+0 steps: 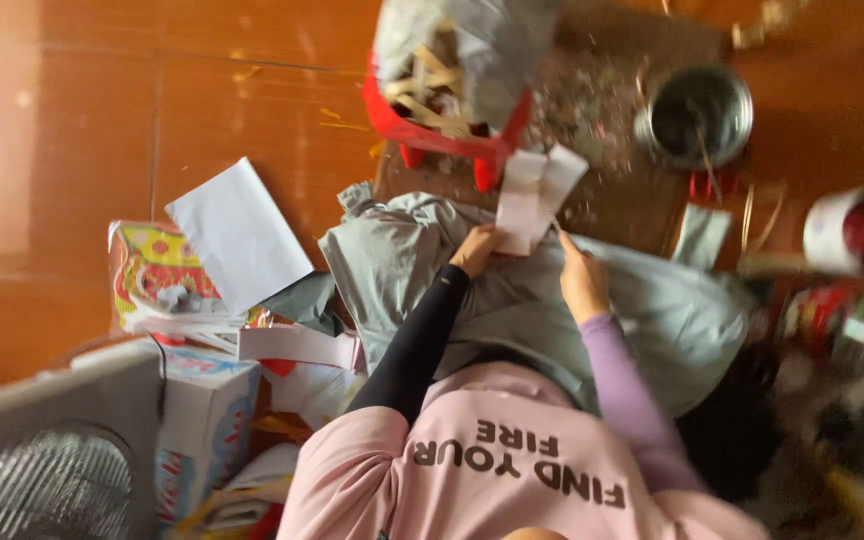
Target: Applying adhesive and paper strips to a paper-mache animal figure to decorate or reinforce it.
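The red basket (442, 135) holds wooden sticks; the metal pot (700, 115) looks dark inside. Both the left hand (476, 250) and right hand (582, 283) pinch a pale folded paper (535, 195) above the grey cloth (652, 310), its long side pointing toward the basket.

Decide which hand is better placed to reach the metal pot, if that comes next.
Probably the right hand. It lies on the same side as the metal pot and nearer to it. The left hand grips the white paper and would have to cross over it.

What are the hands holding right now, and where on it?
Both hands, left and right, hold folded white paper by its lower edge.
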